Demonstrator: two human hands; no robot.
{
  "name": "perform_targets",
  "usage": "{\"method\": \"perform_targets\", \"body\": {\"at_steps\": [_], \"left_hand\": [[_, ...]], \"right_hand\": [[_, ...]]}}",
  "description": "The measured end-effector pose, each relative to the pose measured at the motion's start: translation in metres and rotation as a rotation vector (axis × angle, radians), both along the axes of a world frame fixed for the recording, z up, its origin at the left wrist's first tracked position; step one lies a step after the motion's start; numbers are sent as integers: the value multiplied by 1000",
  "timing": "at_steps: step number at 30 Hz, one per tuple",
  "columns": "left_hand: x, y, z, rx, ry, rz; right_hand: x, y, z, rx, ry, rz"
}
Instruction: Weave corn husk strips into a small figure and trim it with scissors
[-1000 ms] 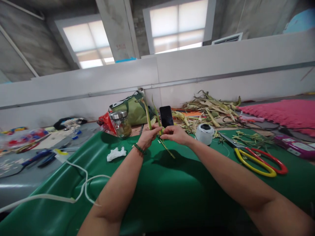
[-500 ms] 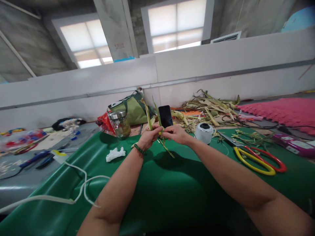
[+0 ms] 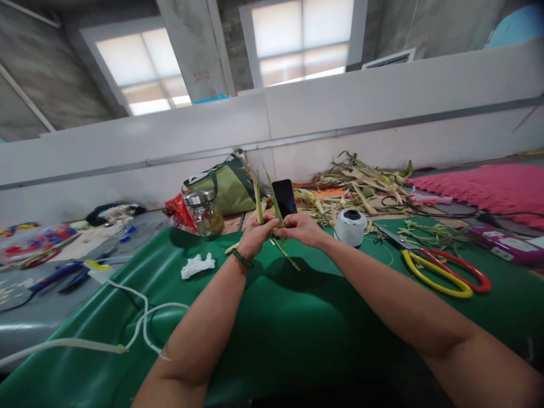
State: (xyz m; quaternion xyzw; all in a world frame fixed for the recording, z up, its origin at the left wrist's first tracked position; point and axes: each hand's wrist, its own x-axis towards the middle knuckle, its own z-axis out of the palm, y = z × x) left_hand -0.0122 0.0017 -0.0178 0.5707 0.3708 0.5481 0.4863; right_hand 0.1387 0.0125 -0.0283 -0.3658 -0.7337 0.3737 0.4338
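Above the green mat (image 3: 263, 345), my left hand (image 3: 255, 238) is closed around a few corn husk strips (image 3: 258, 198), green and tan, which stick up past the fingers. A thin green stalk (image 3: 289, 258) slants down below the hands. My right hand (image 3: 305, 229) meets the left one, thumb and fingers pinched at the strips' base; the exact spot of the pinch is partly hidden by the fingers. Just behind the hands a black phone (image 3: 284, 194) stands tilted. To their right is a spool of white thread (image 3: 352, 228).
Large scissors (image 3: 442, 272) with red and yellow handles lie at right, near a purple device (image 3: 508, 245). Behind are a husk pile (image 3: 361, 178), pink cloth (image 3: 488, 190), glass jar (image 3: 206, 218) and green bag (image 3: 233, 190). White tissue (image 3: 198, 266) and a white cord (image 3: 85, 343) lie left.
Both hands stay together on the husk strips, with only small finger shifts. The whole view has drifted slightly; nothing has been put down or picked up.
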Motion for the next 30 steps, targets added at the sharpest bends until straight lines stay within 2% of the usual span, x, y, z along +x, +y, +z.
{"method": "perform_targets", "body": {"at_steps": [6,9,14,18,21,25,30], "left_hand": [[-3,-1,6,-74,-85,-36],[-4,0,7,-106,-140,-42],[-4,2,6,-141,-203,-21],[-2,2,5,-145,-206,11],[-1,0,4,-148,-124,-20],[-2,0,2,-157,9,-73],[-6,0,4,-170,-30,-143]], "right_hand": [[11,4,5,-246,145,230],[13,4,8,-263,193,266],[11,1,9,-125,128,173],[7,-2,9,10,50,8],[5,-4,9,73,41,-126],[4,-5,11,2,126,-190],[7,-1,13,-166,286,-44]]}}
